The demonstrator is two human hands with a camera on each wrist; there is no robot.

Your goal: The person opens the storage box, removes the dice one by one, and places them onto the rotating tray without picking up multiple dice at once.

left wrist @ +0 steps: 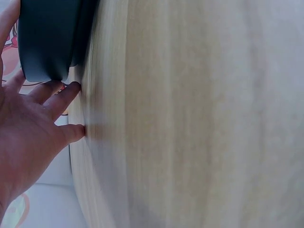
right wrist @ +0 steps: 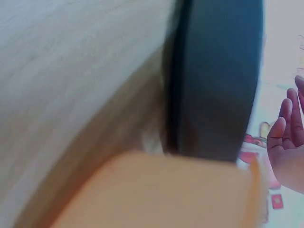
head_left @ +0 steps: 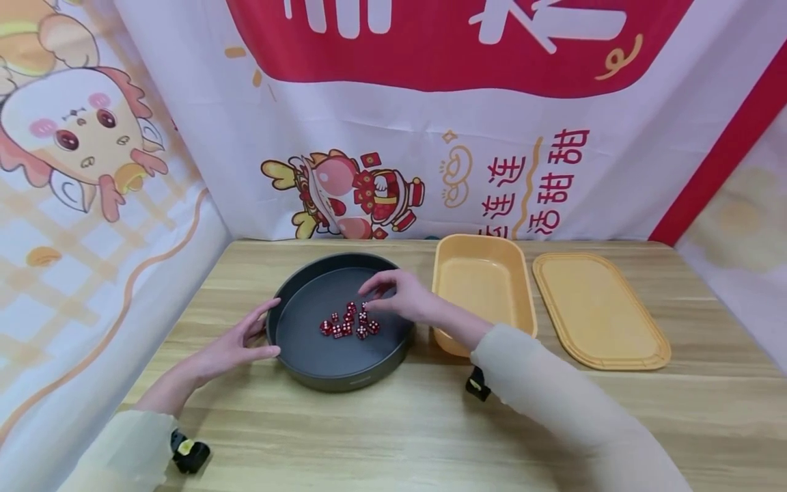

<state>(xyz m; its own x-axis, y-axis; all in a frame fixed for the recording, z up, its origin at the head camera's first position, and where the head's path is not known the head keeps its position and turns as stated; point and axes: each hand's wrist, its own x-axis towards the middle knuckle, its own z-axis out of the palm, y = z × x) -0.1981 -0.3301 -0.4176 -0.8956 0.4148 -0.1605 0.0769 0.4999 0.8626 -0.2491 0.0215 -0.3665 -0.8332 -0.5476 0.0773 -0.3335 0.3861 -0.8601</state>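
A round dark grey cake pan (head_left: 332, 361) stands on the wooden table. Several translucent red dice (head_left: 347, 330) with white pips lie grouped near the middle of its floor. My left hand (head_left: 230, 350) rests against the pan's left side, fingers and thumb spread at the wall; the left wrist view shows its fingertips by the pan wall (left wrist: 47, 42). Over the right part of the pan hovers my right hand (head_left: 402, 297), its fingers loosely bent and its thumb close above the dice. From the right wrist view, nothing shows between those fingers.
Just right of the pan stands a yellow plastic box (head_left: 482, 283), partly behind my right forearm. Its flat yellow lid (head_left: 599, 311) lies farther right. A printed cloth (head_left: 393, 123) hangs behind the table's back edge, another along the left.
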